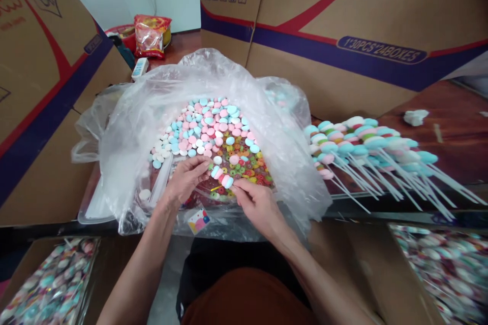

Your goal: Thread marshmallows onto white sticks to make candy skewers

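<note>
A clear plastic bag (125, 127) lies open before me, filled with pastel round candies (206, 124) in pink, blue and white and small coloured ring candies (244, 162). Over the rings, both hands hold a short candy skewer (222, 175) with several discs threaded on it. My left hand (186, 177) pinches its upper end, fingers closed. My right hand (255, 203) pinches the lower end at the stick, fingers closed. A small colourful sticker (198, 221) shows on the bag below my hands.
A pile of finished candy skewers (366, 147) with white sticks lies on the dark wooden table at right. Large cardboard boxes (343, 20) stand behind and at left. Boxes of wrapped candy (49, 284) sit at both lower corners. A red snack packet (150, 35) lies far back.
</note>
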Motion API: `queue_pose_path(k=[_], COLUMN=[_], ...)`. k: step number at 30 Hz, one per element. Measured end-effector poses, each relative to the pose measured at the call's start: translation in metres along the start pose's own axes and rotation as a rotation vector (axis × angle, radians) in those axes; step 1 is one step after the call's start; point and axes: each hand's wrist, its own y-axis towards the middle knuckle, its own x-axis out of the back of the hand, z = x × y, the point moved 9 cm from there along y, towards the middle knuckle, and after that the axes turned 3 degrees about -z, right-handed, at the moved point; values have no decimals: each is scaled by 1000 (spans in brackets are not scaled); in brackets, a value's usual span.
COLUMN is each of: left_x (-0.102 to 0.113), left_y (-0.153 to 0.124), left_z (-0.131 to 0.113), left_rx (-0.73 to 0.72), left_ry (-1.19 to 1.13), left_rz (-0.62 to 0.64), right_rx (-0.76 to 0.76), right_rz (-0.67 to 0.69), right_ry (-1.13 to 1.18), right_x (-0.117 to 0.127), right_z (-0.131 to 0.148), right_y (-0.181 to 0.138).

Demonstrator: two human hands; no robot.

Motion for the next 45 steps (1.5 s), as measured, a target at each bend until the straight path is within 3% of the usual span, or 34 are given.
queue_pose_path(k=[5,13,23,27,32,37,45], left_x=[-1,9,8,1,-8,-25,-33], left_y=[-1,-4,-3,-4,-7,-12,-17], left_z=[8,2,10,12,16,14,18], left_rx=[-53,-135,-148,-84,-64,-104,-123], left_ry=[56,-44,22,-150,-416,-421,-382], left_rz=[-6,-178,-146,-155,-271,-303,-384], right_rx=[26,46,44,70,59,7,-53], right_rz=[-50,-55,-37,-110,-143,-187,-266], right_ry=[7,46,21,77,103,158,257], right_x=[0,-8,-10,-13,-30,-41,-38], right_z=[1,1,1,6,11,7,2], right_y=[0,2,2,0,2,8,12])
